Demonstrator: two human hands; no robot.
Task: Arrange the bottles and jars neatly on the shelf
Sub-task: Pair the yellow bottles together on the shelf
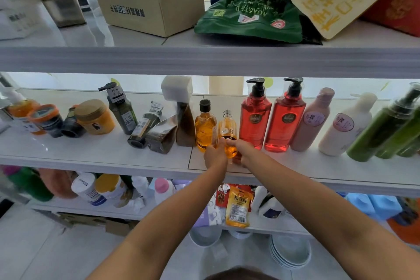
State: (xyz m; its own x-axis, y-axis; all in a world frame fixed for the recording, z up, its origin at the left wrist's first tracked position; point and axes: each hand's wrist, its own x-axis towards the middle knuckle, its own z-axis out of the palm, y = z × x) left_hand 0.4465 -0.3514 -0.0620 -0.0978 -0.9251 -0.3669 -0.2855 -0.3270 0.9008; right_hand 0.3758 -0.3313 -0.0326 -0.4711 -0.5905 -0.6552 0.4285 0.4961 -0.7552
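Two amber bottles: the black-capped amber bottle stands upright mid-shelf. The silver-capped amber bottle is just to its right, upright at the front of the row and between both hands.
Left hand: fingers curled round the lower left side of the silver-capped amber bottle.
Right hand: fingers bent and pinching the same bottle low on its right side; the far fingertips are hidden.
Step in hand: most likely seating this bottle in line between its twin and the red pair.
Done, right half: two red pump bottles stand side by side. After them come a pink bottle, a cream bottle and green bottles, grouped by kind in one row. Their lean looks like lens distortion.
Left, centre-left: a dark bottle lies on its side, base toward the camera, and a brown bottle lies against it. A white-capped brown bottle and a dark green pump bottle stand behind them.
Left, far end: a yellow jar, a small dark jar on its side and an orange-lidded jar are huddled unevenly beside an orange pump bottle.
Progress: judged about halfway along the shelf. The right side looks settled, while the left still needs uprighting and lining up.
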